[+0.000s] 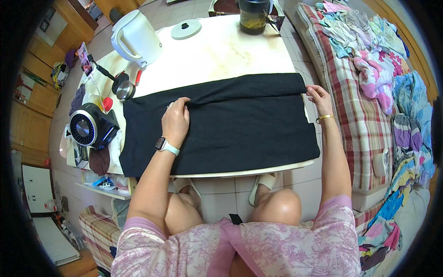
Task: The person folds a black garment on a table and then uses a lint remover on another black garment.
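Observation:
A black cloth garment [238,138] lies spread across the near half of the white table. On its left upper part rests my left hand [176,121], fingertips at a crease in the fabric; whether they pinch it is hard to see. At the garment's far right corner, my right hand [317,97] has thumb and forefinger closed on the edge of the cloth. A fold runs along the far side between the two hands. The garment's near edge reaches the table's front edge.
A white electric kettle [135,38], a pale lid [186,29] and a jug of liquid [253,19] stand farther back. At left are a phone on a stand [85,59], a metal cup [125,90] and a small black fan [90,126]. Clothes cover the sofa [349,131] at right.

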Demonstrator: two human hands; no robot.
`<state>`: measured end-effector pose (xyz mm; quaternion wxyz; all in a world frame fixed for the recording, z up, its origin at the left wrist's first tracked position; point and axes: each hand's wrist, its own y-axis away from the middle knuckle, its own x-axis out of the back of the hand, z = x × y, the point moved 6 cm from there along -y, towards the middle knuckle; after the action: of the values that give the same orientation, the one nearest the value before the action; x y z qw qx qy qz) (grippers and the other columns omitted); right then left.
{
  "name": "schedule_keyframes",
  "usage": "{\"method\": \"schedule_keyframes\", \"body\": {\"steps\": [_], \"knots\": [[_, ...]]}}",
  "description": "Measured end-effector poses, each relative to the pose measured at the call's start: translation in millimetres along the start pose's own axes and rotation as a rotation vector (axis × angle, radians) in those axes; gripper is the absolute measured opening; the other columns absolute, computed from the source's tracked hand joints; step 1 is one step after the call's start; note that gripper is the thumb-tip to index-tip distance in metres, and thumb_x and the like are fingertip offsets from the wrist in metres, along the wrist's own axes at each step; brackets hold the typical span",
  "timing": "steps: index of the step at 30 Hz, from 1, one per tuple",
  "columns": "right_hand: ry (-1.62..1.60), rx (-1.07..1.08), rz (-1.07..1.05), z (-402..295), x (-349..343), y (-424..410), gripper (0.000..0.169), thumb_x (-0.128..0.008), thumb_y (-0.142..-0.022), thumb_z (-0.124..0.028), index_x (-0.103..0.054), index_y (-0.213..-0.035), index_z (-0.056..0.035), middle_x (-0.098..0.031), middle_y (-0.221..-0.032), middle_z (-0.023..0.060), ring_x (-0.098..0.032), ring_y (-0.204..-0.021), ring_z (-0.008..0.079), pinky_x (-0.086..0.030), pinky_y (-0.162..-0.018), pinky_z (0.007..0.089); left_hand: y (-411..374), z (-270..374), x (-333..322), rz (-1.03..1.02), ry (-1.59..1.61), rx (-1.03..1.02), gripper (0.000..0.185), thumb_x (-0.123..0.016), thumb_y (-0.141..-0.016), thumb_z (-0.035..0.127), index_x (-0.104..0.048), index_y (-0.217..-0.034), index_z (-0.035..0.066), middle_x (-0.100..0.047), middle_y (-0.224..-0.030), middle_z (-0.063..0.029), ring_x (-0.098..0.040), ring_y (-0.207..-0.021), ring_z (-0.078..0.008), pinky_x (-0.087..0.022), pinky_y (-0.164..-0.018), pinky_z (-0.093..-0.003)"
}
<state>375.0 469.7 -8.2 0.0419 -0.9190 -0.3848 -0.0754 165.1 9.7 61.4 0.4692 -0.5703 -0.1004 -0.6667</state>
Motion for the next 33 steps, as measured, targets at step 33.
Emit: {"method": "schedule_keyframes", "body": {"steps": [33], "knots": [[0.823, 0.72, -0.294, -112, -136, 66, 0.055, -0.083, -0.08, -0.015, -0.066, -0.131, -0.0088, -0.054, -0.15, 0.0173, -0.05, -0.139, 0.0351, -0.043, -0.116, 0.0445, 6, 9, -9, -0.234, -0.062, -0.18, 0.051, -0.073, -0.094, 0.024, -0.06, -0.141, 0.008, -0.052, -0.153, -0.0162, -0.048, -0.142, -0.0352, -0.038, -0.119, -0.0484]]}}
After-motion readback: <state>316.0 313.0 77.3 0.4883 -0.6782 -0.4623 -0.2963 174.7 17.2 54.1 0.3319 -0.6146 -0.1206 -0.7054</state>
